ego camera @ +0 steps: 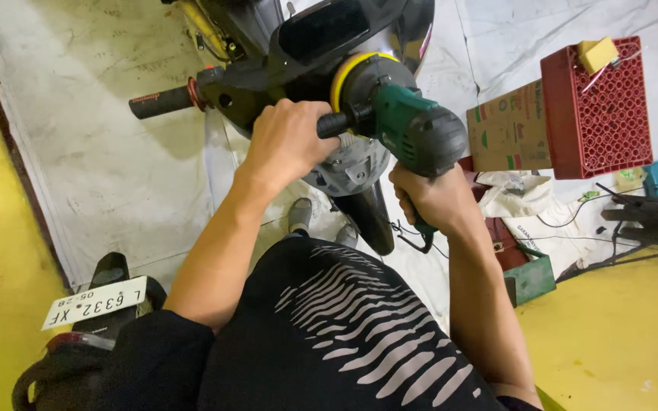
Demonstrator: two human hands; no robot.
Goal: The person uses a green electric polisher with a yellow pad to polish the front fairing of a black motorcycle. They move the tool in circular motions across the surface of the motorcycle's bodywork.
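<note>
I look down over a black shirt with pale stripes at a motorcycle's front (321, 30). My left hand (287, 141) is closed around the black side handle of a green power polisher (413, 129). My right hand (432, 198) grips the polisher's rear body from below. The tool's yellow-rimmed pad (348, 76) presses against the dark front cowl of the motorcycle. The left handlebar grip (163, 101) sticks out to the left.
A red plastic crate (599, 114) with a yellow sponge (597, 53) on it stands at the right, beside a cardboard box (508, 129). A small green box (531, 278), cloths and cables lie below. A white number plate (94, 302) sits lower left. White sheeting covers the yellow floor.
</note>
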